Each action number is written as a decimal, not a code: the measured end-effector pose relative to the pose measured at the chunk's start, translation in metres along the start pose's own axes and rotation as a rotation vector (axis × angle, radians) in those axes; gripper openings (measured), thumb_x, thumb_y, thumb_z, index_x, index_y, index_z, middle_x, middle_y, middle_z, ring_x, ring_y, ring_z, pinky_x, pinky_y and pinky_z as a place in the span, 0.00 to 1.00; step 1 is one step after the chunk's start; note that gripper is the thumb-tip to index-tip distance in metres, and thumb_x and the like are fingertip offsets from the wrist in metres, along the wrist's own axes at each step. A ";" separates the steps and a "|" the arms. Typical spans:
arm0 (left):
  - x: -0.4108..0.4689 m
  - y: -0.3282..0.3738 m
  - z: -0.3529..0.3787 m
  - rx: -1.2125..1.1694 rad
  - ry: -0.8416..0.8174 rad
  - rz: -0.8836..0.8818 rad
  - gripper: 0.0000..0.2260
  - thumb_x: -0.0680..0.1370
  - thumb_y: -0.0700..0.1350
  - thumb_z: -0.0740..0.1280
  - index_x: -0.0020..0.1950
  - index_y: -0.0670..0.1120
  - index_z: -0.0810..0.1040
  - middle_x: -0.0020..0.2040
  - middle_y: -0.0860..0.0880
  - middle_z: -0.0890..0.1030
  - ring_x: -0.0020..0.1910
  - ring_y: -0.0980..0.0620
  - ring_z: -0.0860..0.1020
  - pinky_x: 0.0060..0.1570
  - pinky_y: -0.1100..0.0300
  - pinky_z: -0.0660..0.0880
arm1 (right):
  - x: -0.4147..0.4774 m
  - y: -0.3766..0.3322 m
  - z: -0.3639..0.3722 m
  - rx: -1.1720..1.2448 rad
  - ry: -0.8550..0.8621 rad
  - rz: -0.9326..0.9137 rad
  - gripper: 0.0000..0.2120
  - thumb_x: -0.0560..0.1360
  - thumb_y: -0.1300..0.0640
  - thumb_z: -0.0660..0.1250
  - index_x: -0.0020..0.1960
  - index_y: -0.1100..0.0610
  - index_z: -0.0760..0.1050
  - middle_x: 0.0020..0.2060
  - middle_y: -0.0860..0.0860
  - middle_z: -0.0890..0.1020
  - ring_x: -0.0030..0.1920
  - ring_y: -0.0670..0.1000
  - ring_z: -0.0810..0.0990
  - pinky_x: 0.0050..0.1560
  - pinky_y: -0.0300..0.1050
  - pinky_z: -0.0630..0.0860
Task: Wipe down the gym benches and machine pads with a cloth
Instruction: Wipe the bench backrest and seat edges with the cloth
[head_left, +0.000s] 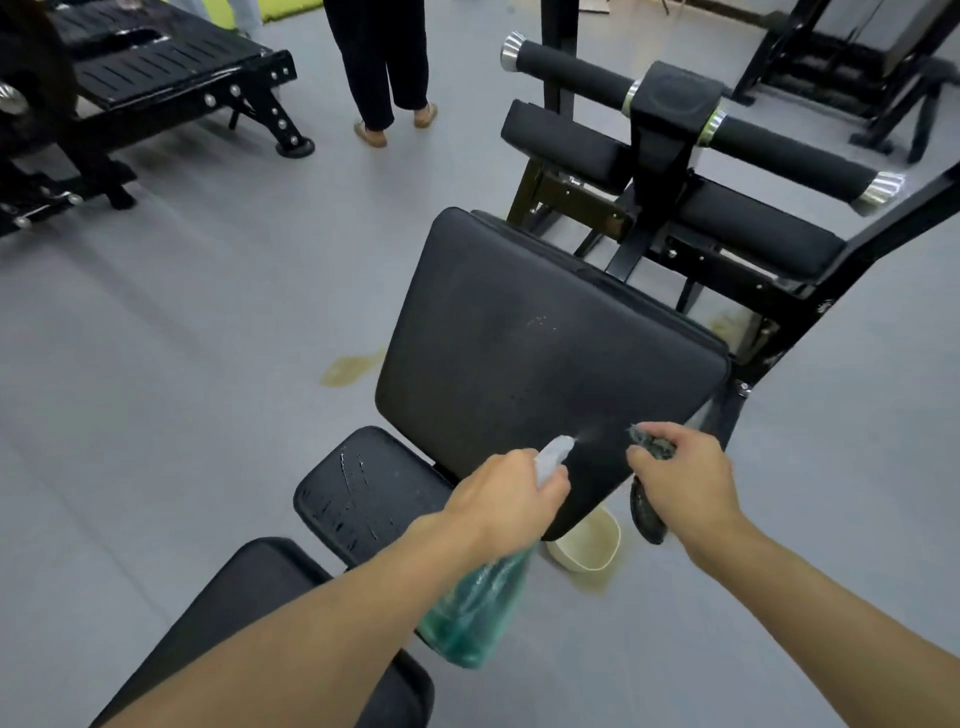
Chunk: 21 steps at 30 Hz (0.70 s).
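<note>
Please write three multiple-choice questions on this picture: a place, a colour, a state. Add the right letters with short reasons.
1. Where is the beige bowl? A) on the large pad B) on the floor C) in a hand
2. The spray bottle's body is A) red B) yellow C) teal
3. The right hand A) grips the cloth B) hangs open C) presses the pad
1 B: it stands on the floor by the large pad's corner. 2 C: teal below the left hand. 3 A: its fingers curl round it.

Grey floor (182, 389): bench (545, 338), cream bowl (592, 548), yellowish stain (349, 368).
</note>
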<state>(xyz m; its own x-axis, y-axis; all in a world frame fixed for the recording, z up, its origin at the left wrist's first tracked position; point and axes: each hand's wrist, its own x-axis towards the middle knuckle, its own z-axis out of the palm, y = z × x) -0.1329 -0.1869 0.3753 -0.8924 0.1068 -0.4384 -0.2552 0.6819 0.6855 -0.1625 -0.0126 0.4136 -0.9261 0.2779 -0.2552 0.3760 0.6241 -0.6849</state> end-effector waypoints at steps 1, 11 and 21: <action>-0.002 0.000 0.004 0.017 -0.013 -0.014 0.25 0.77 0.60 0.52 0.69 0.53 0.73 0.48 0.50 0.81 0.41 0.48 0.77 0.46 0.52 0.78 | -0.001 0.004 -0.001 -0.003 -0.002 0.025 0.14 0.78 0.60 0.67 0.63 0.54 0.79 0.53 0.52 0.80 0.51 0.52 0.77 0.50 0.46 0.76; -0.014 -0.057 -0.027 0.142 0.222 -0.229 0.15 0.81 0.57 0.53 0.53 0.50 0.75 0.43 0.48 0.79 0.42 0.45 0.78 0.43 0.53 0.74 | -0.018 0.012 0.020 -0.011 -0.104 0.016 0.13 0.78 0.61 0.66 0.61 0.54 0.80 0.48 0.49 0.79 0.48 0.50 0.75 0.49 0.42 0.72; -0.020 -0.024 0.011 -0.135 0.169 -0.103 0.12 0.82 0.57 0.58 0.52 0.48 0.65 0.51 0.49 0.70 0.44 0.48 0.75 0.44 0.52 0.72 | -0.020 0.015 0.021 0.006 -0.158 -0.012 0.13 0.78 0.60 0.66 0.61 0.53 0.79 0.48 0.49 0.78 0.44 0.48 0.76 0.43 0.39 0.72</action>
<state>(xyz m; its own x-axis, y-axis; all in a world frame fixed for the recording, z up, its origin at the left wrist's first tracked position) -0.1047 -0.1972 0.3616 -0.9057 -0.0890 -0.4145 -0.3858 0.5785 0.7187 -0.1391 -0.0240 0.3935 -0.9240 0.1514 -0.3511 0.3651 0.6225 -0.6923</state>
